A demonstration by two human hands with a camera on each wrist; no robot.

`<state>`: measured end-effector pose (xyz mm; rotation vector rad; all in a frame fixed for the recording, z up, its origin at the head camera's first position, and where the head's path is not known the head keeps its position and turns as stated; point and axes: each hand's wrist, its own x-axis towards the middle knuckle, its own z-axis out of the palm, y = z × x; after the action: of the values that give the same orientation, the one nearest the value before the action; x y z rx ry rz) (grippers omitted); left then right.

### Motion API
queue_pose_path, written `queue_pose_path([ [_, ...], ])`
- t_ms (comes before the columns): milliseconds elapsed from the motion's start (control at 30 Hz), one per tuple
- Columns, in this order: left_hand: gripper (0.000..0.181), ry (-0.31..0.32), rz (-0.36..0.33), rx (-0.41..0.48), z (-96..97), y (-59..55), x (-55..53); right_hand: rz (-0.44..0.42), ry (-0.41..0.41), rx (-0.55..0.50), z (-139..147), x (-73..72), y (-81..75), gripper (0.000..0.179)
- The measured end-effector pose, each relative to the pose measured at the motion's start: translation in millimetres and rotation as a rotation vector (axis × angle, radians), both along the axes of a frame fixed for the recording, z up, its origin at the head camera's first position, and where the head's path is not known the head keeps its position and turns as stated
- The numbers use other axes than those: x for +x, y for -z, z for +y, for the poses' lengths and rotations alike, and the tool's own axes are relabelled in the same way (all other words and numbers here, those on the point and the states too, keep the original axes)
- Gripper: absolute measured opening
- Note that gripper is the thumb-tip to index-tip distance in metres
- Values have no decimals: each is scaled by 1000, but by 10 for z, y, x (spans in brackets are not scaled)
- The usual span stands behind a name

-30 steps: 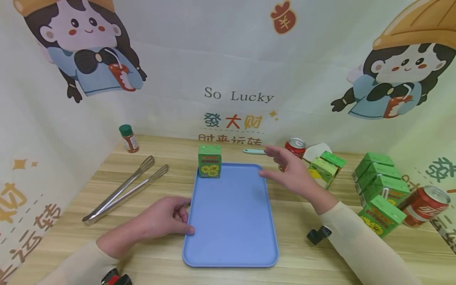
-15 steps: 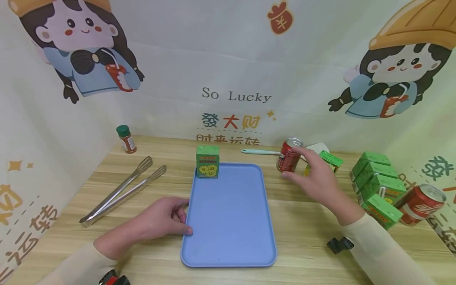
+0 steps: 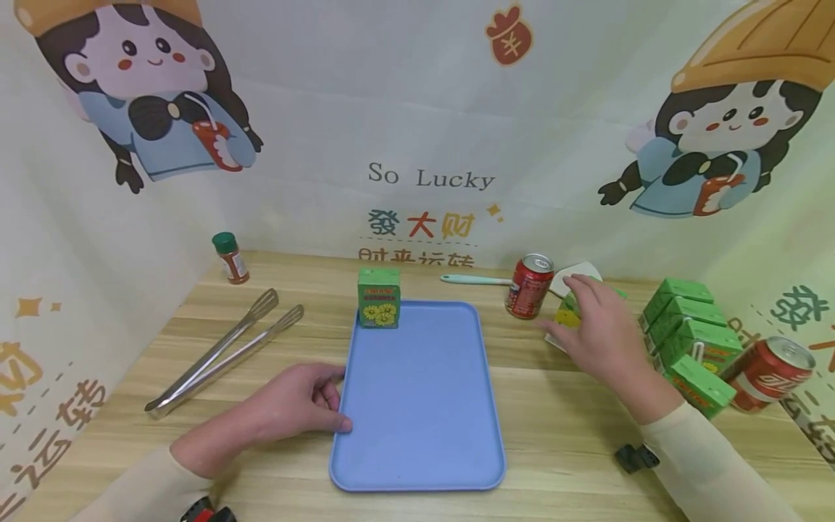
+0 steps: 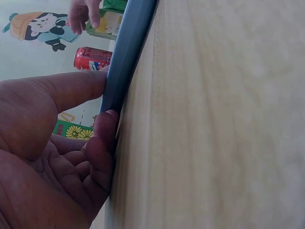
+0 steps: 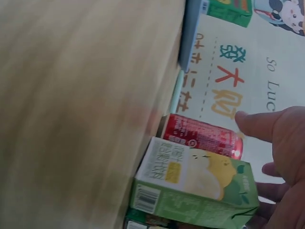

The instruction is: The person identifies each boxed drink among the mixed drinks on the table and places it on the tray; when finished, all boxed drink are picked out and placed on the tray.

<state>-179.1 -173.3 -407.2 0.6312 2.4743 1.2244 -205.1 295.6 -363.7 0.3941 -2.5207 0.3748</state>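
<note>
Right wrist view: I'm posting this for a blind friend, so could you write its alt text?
A right hand, thumb spread, is at the top of an upright green-and-white drink carton; contact is unclear. In this sideways view, a red can stands beside the carton on a wooden tabletop, with a blue tray and green box beyond.

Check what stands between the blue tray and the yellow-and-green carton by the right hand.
A red can stands between the blue tray and that carton, and bare tabletop separates can from tray; the head view shows it.
</note>
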Motion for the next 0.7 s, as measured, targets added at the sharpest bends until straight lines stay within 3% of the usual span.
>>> queue_pose_path([
  [300, 96, -3, -2, -3, -21, -4, 16, 27, 100, 61, 68, -13, 85, 83],
  [700, 94, -8, -9, -9, -13, -31, 28, 48, 116, 67, 115, -5, 124, 80],
])
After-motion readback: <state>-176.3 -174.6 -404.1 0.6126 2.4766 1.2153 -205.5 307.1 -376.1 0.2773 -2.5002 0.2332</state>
